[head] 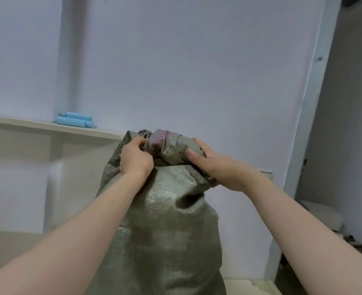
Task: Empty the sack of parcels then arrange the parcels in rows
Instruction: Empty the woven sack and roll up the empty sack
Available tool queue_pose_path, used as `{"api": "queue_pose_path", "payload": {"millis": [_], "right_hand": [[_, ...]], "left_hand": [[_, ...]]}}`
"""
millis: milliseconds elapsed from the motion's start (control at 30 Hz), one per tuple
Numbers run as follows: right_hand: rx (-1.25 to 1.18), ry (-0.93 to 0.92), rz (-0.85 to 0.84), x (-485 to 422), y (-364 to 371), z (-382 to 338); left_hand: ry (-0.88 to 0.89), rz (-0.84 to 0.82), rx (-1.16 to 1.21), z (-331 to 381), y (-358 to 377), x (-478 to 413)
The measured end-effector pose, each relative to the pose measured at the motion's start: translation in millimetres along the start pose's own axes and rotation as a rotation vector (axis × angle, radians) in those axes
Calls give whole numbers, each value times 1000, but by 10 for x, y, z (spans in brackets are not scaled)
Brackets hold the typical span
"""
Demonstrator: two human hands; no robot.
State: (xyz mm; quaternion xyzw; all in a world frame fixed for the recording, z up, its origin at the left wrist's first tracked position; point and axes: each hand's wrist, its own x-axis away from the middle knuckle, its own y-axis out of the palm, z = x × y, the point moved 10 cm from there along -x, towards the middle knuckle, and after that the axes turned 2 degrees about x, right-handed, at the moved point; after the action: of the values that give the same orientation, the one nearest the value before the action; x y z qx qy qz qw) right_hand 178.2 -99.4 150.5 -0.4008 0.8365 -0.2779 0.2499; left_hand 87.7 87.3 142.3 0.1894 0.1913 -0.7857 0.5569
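Observation:
A tall grey-green woven sack (165,226) stands upright in front of me, full and bulging. Its top is twisted and knotted into a thick roll with a faded purple patch (157,141). My left hand (135,158) is closed on the knotted fabric at the left of the roll. My right hand (214,167) lies over the right end of the roll, fingers wrapped around it and thumb pressing on the fabric. No parcels are visible; the sack hides whatever is inside.
A pale ledge (48,125) runs along the left wall with two light-blue tubes (74,120) lying on it. A plain white wall stands behind the sack. At right, a door frame (312,116), a white box (322,213) and dark clutter (350,241) low down.

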Motion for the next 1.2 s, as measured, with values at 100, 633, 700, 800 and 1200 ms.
{"api": "queue_pose_path", "payload": {"millis": [100, 633, 700, 800, 1200], "right_hand": [[-463, 75, 22, -89, 66, 159], [125, 0, 305, 220, -132, -5], [409, -58, 455, 286, -246, -61], [487, -87, 585, 377, -302, 30], [539, -376, 930, 384, -975, -862]], "left_hand": [[-29, -128, 111, 24, 50, 59], [-59, -216, 193, -155, 6, 360], [-109, -232, -148, -290, -3, 352], [-224, -425, -388, -577, 65, 552], [141, 191, -14, 614, -628, 19]]}}
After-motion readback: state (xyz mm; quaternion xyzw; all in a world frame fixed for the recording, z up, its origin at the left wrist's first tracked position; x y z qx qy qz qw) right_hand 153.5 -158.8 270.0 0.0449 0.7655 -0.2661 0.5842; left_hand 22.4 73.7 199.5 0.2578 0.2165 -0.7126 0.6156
